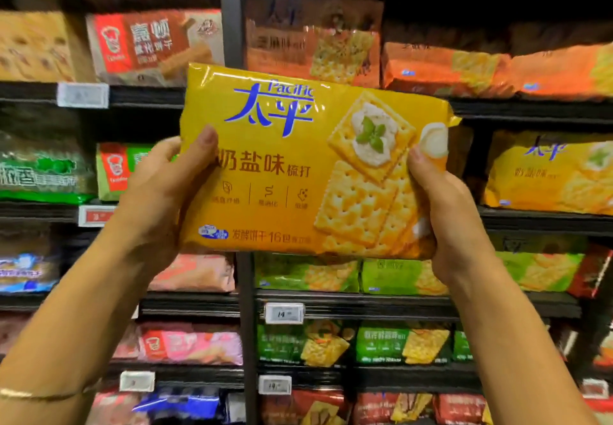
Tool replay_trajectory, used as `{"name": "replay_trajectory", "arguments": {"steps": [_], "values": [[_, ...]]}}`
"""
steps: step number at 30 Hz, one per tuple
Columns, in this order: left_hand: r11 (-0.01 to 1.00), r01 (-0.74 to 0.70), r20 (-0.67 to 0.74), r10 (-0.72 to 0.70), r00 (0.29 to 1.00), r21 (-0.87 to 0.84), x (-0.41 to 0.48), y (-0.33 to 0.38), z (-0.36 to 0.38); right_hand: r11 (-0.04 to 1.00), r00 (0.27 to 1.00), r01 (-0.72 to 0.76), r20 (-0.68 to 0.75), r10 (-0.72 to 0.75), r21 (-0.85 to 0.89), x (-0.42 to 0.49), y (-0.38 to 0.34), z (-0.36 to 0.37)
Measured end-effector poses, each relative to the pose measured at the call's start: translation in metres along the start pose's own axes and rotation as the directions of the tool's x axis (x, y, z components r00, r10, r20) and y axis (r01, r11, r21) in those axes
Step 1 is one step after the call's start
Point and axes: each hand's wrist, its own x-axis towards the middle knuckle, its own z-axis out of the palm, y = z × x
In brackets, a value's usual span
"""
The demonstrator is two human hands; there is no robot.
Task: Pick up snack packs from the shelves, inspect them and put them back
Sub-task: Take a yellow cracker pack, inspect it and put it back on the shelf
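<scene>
A large yellow cracker pack (282, 172) with blue lettering and pictured crackers is held up in front of the shelves, its front facing me. My left hand (162, 189) grips its left edge, thumb on the front. My right hand (454, 212) grips its right edge, thumb pressed on the front. The fingers of both hands are hidden behind the pack.
Dark shelves (365, 305) run across the whole view, split by a grey upright post (232, 26). Orange packs (464, 66), a matching yellow pack (550, 172), green packs (331, 272) and red and pink packs (192, 345) fill them. White price tags (284, 313) sit on the shelf edges.
</scene>
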Motion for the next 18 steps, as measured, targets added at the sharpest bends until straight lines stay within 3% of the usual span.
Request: {"name": "replay_trajectory", "arguments": {"steps": [3,5,8,12,14,15,16,17,18], "values": [[0.974,-0.102,0.056,0.115,0.992,-0.200,0.007,0.009,0.002,0.974,0.998,-0.028,-0.047,0.040,0.226,0.011,-0.010,0.009],[0.936,-0.092,0.117,0.139,0.983,-0.340,0.001,0.006,0.016,0.922,0.997,-0.065,-0.009,0.074,0.381,0.012,-0.015,0.021],[0.928,-0.062,0.161,0.130,0.978,-0.368,-0.009,-0.017,0.052,0.876,0.995,-0.087,0.001,0.098,0.474,0.003,-0.006,0.048],[0.903,-0.180,-0.049,0.175,0.983,-0.390,-0.009,-0.032,0.071,0.903,0.993,-0.110,0.010,0.117,0.416,-0.010,0.008,0.069],[0.898,-0.257,-0.129,0.225,0.966,-0.358,-0.004,-0.029,0.067,0.974,0.992,-0.020,-0.117,0.047,0.225,-0.012,0.009,0.068],[0.904,-0.303,-0.166,0.263,0.951,-0.304,-0.003,-0.026,0.066,0.997,0.970,0.076,-0.229,-0.078,-0.015,-0.012,0.010,0.064],[0.910,-0.348,-0.207,0.305,0.930,-0.224,-0.003,-0.023,0.066,0.931,0.919,0.187,-0.278,-0.279,-0.315,-0.013,0.011,0.061],[0.911,-0.391,-0.244,0.352,0.904,-0.134,-0.003,-0.019,0.068,0.768,0.845,0.309,-0.210,-0.492,-0.561,-0.014,0.012,0.058],[0.901,-0.430,-0.266,0.403,0.876,-0.051,-0.003,-0.015,0.070,0.586,0.775,0.417,-0.065,-0.628,-0.695,-0.016,0.012,0.059]]}}
